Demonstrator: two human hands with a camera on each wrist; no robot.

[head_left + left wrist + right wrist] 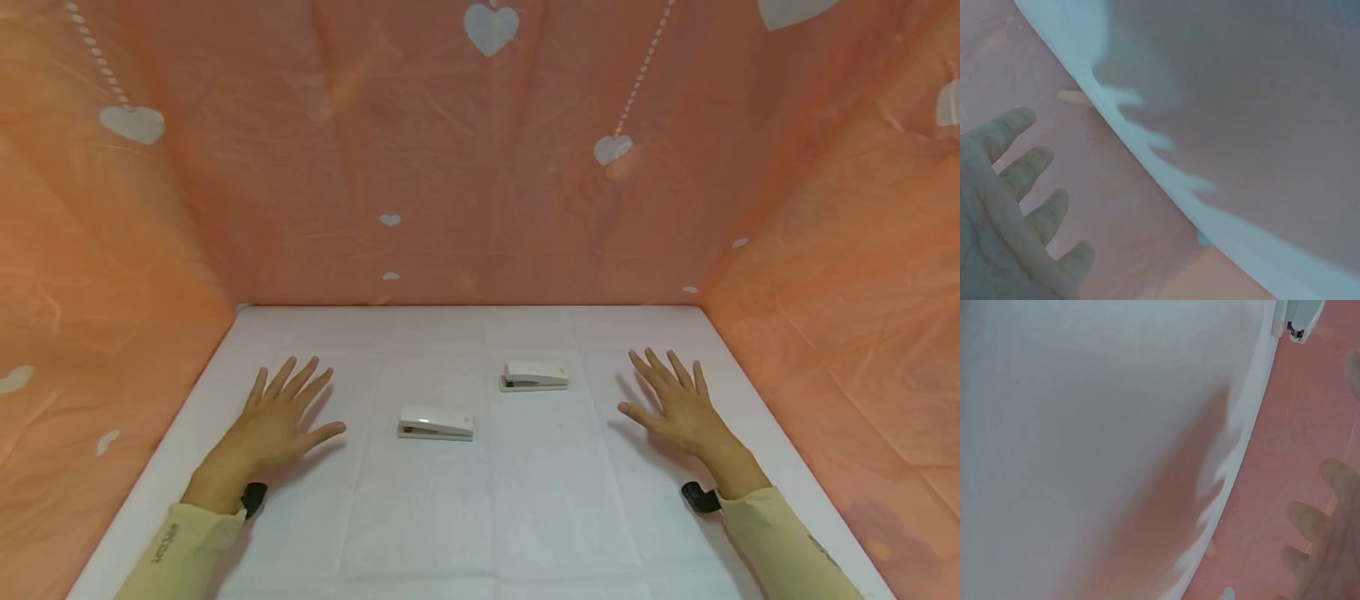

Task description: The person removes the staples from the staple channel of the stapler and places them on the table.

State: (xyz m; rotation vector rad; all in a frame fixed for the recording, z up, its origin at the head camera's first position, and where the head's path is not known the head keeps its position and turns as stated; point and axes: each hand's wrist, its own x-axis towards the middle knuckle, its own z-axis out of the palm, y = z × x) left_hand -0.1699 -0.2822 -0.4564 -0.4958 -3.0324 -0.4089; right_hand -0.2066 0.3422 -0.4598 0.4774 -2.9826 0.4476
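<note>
While both hands lie flat and idle, two white plastic staplers rest between them on the white cloth-covered table (540, 517). Left hand (273, 429): palm down on the cloth, fingers straight and spread, grasping nothing; the left wrist view confirms the fingers (1029, 169) are splayed and free. Right hand (675, 408): likewise palm down, fingers extended and fanned apart, holding nothing; the right wrist view shows its fingertips (1310, 519) only as a blur at the frame edge.

Nearer white stapler (436, 422): lies flat on the table, closer to the left hand, just right of its thumb but not touching it. Farther white stapler (534, 376): lies flat, further back and to the right, closer to the right hand, apart from it. The two staplers are near each other and do not touch.

Surroundings: an orange fabric backdrop printed with white hearts (480, 167) encloses the table at the rear and on both sides. Both forearms wear pale yellow sleeves (780, 542), each with a small black device (699, 497) at the wrist.
</note>
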